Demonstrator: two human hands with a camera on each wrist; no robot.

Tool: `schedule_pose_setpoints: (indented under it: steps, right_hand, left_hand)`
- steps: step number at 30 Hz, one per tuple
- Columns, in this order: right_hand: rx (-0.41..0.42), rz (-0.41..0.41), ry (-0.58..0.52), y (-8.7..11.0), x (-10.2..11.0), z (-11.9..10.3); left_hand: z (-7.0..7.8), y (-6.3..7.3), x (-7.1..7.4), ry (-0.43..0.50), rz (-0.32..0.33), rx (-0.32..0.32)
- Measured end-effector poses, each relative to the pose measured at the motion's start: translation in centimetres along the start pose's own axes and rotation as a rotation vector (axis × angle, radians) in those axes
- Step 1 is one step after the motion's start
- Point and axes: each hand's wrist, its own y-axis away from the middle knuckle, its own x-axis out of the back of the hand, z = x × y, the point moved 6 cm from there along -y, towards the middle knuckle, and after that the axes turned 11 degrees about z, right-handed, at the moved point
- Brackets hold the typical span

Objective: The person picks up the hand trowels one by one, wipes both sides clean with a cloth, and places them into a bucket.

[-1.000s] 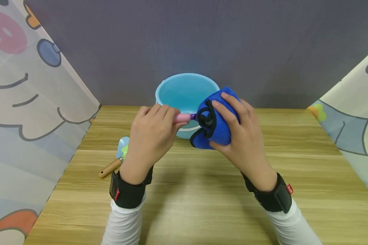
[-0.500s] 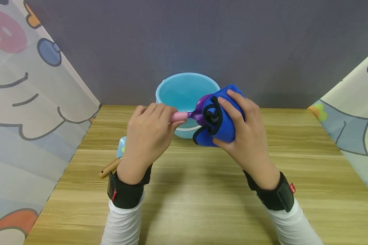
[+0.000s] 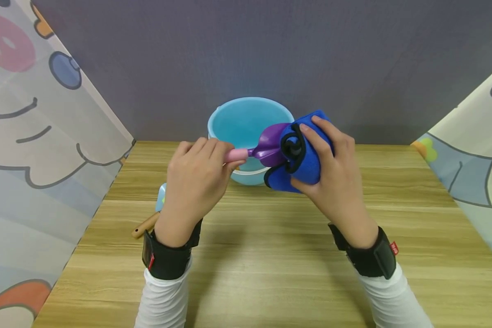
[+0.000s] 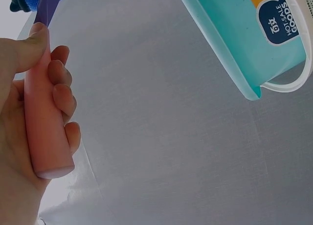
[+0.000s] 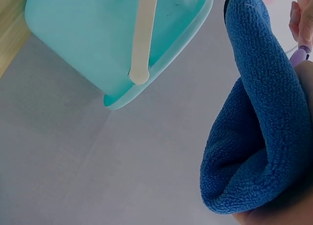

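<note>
My left hand [image 3: 197,177] grips the pink handle of a small shovel [image 3: 269,141]. In the left wrist view, fingers and thumb curl round that handle [image 4: 45,112]. The shovel's purple blade points right, its far part hidden by a folded blue towel [image 3: 307,171] with black edging. My right hand [image 3: 338,177] holds the towel, fingers over its top and thumb below, against the blade's end. Thick blue folds of the towel [image 5: 266,117] show in the right wrist view. Both hands are above the table, in front of a light-blue bucket [image 3: 250,101].
A second small shovel with a wooden handle [image 3: 145,225] and a blue blade lies on the wooden table [image 3: 270,273], partly hidden behind the left wrist. The bucket has a white carrying handle [image 5: 142,44]. A grey panel [image 3: 246,45] stands behind it, printed panels at both sides.
My right hand has moved the towel right and slightly up, along the shovel toward the blade's end, uncovering more purple. My left hand has drifted a little left with the handle.
</note>
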Motion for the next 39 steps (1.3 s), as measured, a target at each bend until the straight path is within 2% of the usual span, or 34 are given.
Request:
schedule_pose_setpoints:
  steps: [10, 18, 31, 39]
  right_hand:
    - [-0.024, -0.005, 0.032, -0.1, 0.4, 0.7]
    - [-0.045, 0.057, 0.012, -0.3, 0.8, 1.0]
    - [-0.068, 0.073, 0.042, -0.5, 1.2, 1.7]
    - [-0.089, 0.105, 0.047, -0.7, 1.5, 1.6]
  left_hand:
    - [-0.1, 0.0, 0.0, 0.018, 0.004, 0.013]
    - [-0.2, 0.0, 0.0, 0.031, 0.006, 0.017]
    - [-0.2, 0.0, -0.1, 0.047, 0.0, 0.024]
    - [-0.4, -0.2, -0.1, 0.085, -0.003, 0.049]
